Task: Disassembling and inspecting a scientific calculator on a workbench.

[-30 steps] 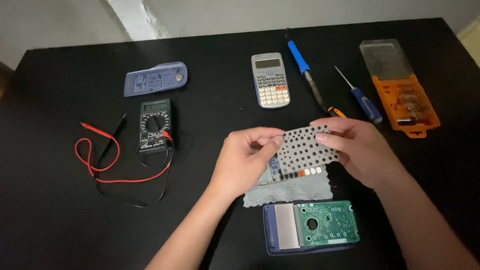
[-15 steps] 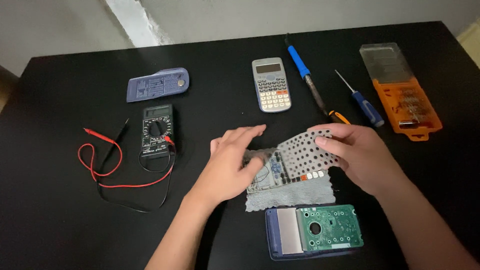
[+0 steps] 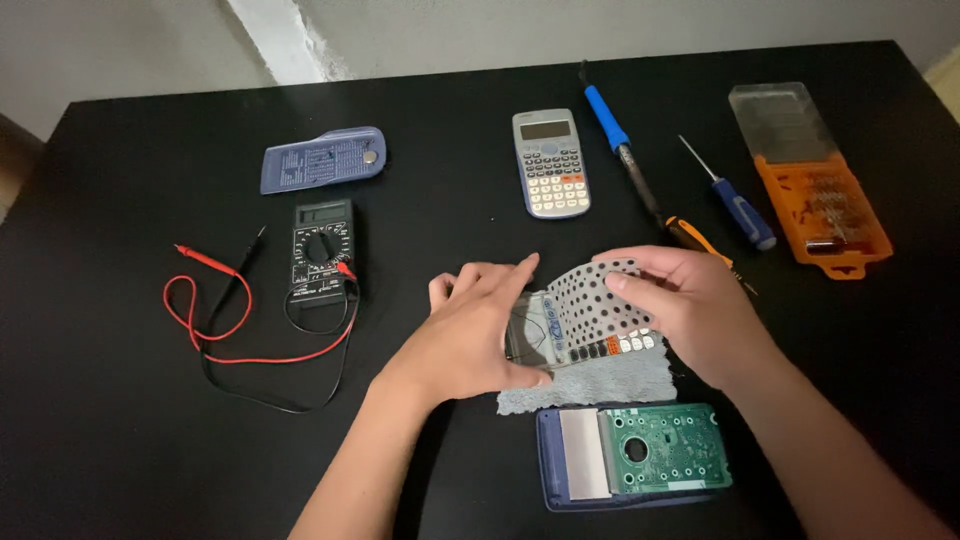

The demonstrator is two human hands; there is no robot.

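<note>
Keypad membrane (image 3: 598, 300) hangs over the calculator front (image 3: 560, 335) on the grey cloth (image 3: 620, 378); your right hand (image 3: 690, 315) pinches its edge, left hand (image 3: 480, 335) lies flat, fingers loose. Lower it evenly, keep the cloth underneath.

You look down on a matte black desk (image 3: 120, 420) that fills nearly the whole view. Beyond its far edge rises a pale grey wall (image 3: 120, 50), crossed by a slanting white strip (image 3: 290, 45), under soft, even light.
</note>
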